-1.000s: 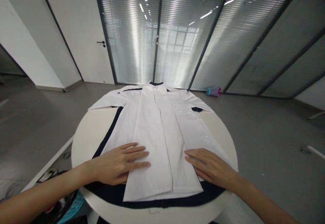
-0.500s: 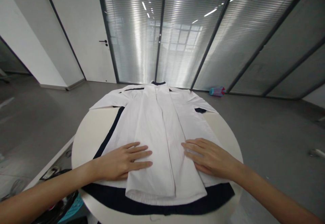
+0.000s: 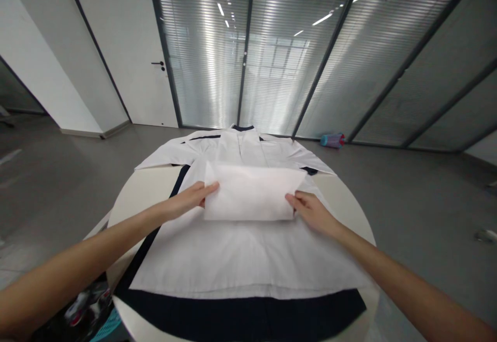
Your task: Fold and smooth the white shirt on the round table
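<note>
On a round table [image 3: 140, 192] lie layered garments, collars at the far end. My left hand [image 3: 194, 197] pinches the left edge of the white shirt [image 3: 250, 194], thumb on top. The right edge is in the grip of my right hand [image 3: 310, 210]. Between the hands the shirt's lower part is folded back over itself as a raised band, slightly blurred. Beneath it spreads another white shirt [image 3: 240, 267], its hem towards me. A dark navy cloth [image 3: 244, 318] shows below that hem and along the left side. Which layer each sleeve belongs to, I cannot tell.
Below the table at the left are a turquoise basket [image 3: 106, 329] and a black bag [image 3: 62, 313] with things in it. A blue and red item [image 3: 333, 140] lies on the floor by the glass partition [image 3: 279, 73]. A door [image 3: 128, 47] stands at the back left.
Both hands were lying flat on the top shirt near its hem. They now grip it and have moved away from me, folding its lower part up and uncovering the white layer underneath.
</note>
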### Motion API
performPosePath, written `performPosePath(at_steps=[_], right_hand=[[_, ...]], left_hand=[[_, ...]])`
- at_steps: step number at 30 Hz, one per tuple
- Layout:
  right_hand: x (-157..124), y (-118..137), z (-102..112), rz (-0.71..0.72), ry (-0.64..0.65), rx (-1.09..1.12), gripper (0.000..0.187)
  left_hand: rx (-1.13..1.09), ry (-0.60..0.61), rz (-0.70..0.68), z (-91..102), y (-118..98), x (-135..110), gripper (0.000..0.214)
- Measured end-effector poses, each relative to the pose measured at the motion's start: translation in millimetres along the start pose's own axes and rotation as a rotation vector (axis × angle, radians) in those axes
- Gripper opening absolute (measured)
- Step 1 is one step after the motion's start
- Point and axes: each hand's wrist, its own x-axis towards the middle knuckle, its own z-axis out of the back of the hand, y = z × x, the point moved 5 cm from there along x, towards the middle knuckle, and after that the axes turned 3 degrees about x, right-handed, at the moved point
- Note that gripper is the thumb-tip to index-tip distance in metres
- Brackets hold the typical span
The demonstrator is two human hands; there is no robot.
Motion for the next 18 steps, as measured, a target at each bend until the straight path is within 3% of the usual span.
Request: performPosePath(at_steps=[3,6,11,18], right_hand=[[27.9,-18.7,-16.9,-0.328,0.027,0.13,0.039],[38.3,-31.2,-28.4,-0.509,0.052,0.137,0.036],[37.1,-36.3,-29.0,-0.56,0.044,0.133,0.034],[33.6,-31.8,-23.6,-0.571,0.03,0.067,0.024]], left_hand=[[-0.223,0.054,0.263,0.9,22.1,46.0,0.057],[-0.32,0.044,0.389,-0.6,39.3,65.0,0.053],[-0.482,0.022,0.297,-2.5,44.1,47.0,0.066],[-0.417,-0.142,0.291,-3.1,41.7,34.0,0.096]])
